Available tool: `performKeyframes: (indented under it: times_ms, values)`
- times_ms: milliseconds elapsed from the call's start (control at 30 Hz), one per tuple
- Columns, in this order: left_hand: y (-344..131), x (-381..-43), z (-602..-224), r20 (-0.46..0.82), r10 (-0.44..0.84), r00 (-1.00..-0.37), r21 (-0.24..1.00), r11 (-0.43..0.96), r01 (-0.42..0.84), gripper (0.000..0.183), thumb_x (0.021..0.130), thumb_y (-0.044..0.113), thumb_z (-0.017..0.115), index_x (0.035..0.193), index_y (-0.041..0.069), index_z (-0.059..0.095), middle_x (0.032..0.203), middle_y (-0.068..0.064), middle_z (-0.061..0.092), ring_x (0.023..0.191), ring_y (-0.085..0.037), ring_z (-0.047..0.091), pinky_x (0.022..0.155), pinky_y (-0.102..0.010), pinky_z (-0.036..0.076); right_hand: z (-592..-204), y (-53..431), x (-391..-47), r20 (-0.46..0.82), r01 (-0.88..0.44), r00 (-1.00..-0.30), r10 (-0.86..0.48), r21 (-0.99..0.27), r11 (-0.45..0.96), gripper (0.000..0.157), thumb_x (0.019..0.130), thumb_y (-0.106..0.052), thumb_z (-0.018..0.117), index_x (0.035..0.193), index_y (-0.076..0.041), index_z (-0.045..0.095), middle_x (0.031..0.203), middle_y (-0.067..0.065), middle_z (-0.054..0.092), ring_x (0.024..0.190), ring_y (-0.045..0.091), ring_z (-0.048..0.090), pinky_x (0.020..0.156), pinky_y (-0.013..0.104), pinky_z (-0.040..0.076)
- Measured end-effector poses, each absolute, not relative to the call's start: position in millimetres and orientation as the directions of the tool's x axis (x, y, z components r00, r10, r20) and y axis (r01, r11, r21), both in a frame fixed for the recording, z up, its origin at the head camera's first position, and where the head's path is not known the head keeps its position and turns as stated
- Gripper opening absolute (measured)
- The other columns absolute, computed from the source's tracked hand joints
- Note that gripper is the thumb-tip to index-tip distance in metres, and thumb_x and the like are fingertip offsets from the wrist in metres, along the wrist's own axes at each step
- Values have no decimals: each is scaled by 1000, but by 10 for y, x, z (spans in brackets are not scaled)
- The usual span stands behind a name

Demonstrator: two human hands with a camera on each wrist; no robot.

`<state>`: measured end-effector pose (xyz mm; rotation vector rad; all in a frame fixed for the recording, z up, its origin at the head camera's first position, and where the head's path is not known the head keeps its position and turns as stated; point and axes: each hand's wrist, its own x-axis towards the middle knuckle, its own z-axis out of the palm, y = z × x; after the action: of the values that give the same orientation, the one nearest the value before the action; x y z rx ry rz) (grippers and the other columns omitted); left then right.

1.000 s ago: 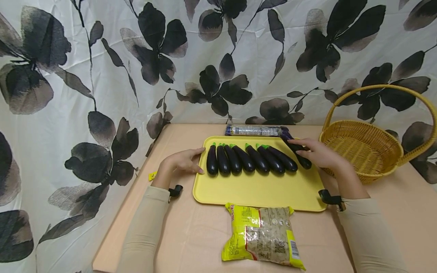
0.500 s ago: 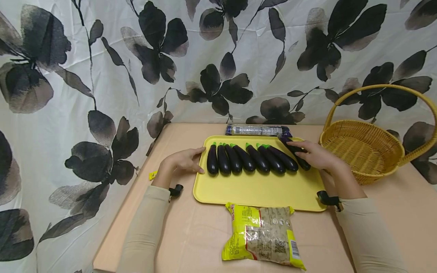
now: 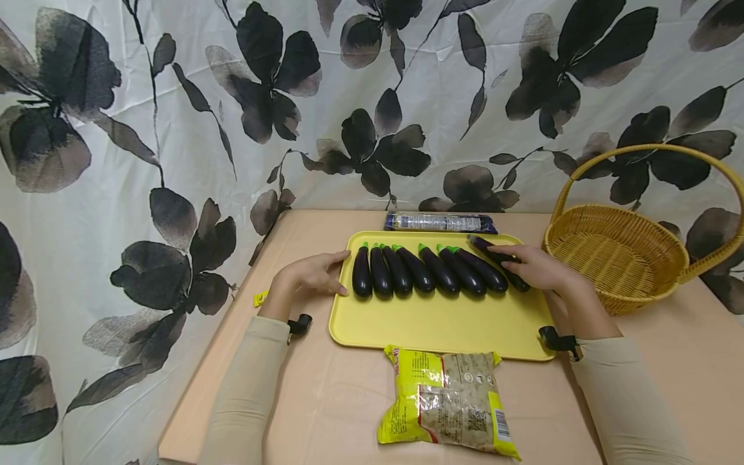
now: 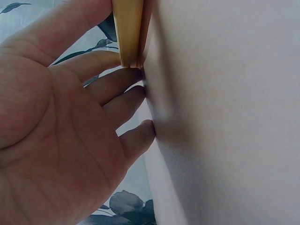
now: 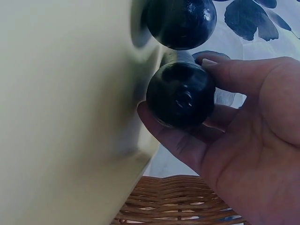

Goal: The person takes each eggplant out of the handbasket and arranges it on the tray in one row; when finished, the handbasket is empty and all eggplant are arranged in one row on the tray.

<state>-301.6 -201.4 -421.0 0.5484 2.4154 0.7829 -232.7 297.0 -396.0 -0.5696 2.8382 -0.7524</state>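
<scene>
My right hand (image 3: 546, 266) holds a dark purple eggplant (image 3: 516, 279) at the right end of a row on a yellow tray (image 3: 436, 329). Up close in the right wrist view, thumb and fingers curl round this eggplant (image 5: 180, 96), its rounded end toward the camera, with another eggplant (image 5: 182, 21) beside it. Several more eggplants (image 3: 443, 271) with green tops lie side by side to its left. My left hand (image 3: 308, 274) touches the tray's left edge with spread fingers. In the left wrist view, the tray's rim (image 4: 129, 33) meets the thumb and index finger; other fingertips reach the table.
A wicker basket (image 3: 616, 248) with a tall handle stands right of the tray. In front lies a yellow-and-clear bag (image 3: 447, 403) of food. Behind the tray is a long dark-blue packet (image 3: 440, 223). A small yellow piece (image 3: 259, 299) sits near the table's left edge.
The eggplant in my right hand has shifted left, its top swinging from beyond the tray's back rim onto the tray beside the others. My left hand stays at the tray edge.
</scene>
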Motion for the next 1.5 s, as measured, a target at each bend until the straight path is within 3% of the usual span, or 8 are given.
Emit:
performKeyframes:
  times_ms: [133,233,333,667,1033,1267,1500]
  values:
    - [-2020,-3018,-4212,-358,527,-771,625,748,222,113,80,35,91,167,14,23,175,-8,19,163,-28,10,132,-47,12,-3956,2964,-2318,-63,-312,-919,-388,-485,817,45,108,-8,52,153,-3,50,150,34,50,135,49,51,110,66,41]
    - [-2024,-3020,-4216,-353,531,-770,624,747,228,112,81,35,91,167,13,23,174,-8,19,162,-28,11,132,-47,12,-3954,2954,-2317,-75,-307,-919,-386,-476,824,46,107,-9,53,153,-3,50,147,33,53,120,43,58,99,58,49]
    - [-2028,-3018,-4220,-350,532,-771,621,748,234,112,81,35,91,167,13,23,174,-9,20,162,-29,11,132,-47,12,-3954,2949,-2316,-86,-308,-917,-389,-467,829,47,107,-9,54,154,-4,50,146,32,54,111,37,59,91,49,49]
    - [-2026,-3015,-4209,-349,530,-773,618,750,235,112,81,35,91,167,13,24,174,-9,21,162,-29,12,132,-47,13,-3969,2951,-2323,-116,-277,-922,-368,-464,841,48,108,-12,51,156,-4,47,148,33,53,125,41,57,103,59,47]
    - [-2028,-2999,-4200,-355,518,-778,612,758,226,111,81,37,91,167,15,24,174,-8,20,162,-29,12,132,-48,13,-3951,2919,-2325,-114,-278,-923,-368,-464,841,48,109,-12,50,155,-3,47,148,32,54,132,46,55,108,64,45]
    - [-2039,-2988,-4195,-358,514,-779,616,758,217,111,81,36,91,167,16,24,174,-8,20,162,-29,12,132,-49,13,-3915,2898,-2317,-98,-269,-931,-351,-466,843,48,109,-9,48,156,-1,45,149,33,51,128,51,57,106,67,46]
    - [-2055,-2996,-4188,-356,515,-780,613,758,221,111,81,37,91,167,16,24,174,-8,21,162,-30,12,132,-49,13,-3880,2865,-2328,-6,-280,-944,-329,-507,815,48,109,-9,49,155,4,43,156,34,41,143,55,39,116,71,32]
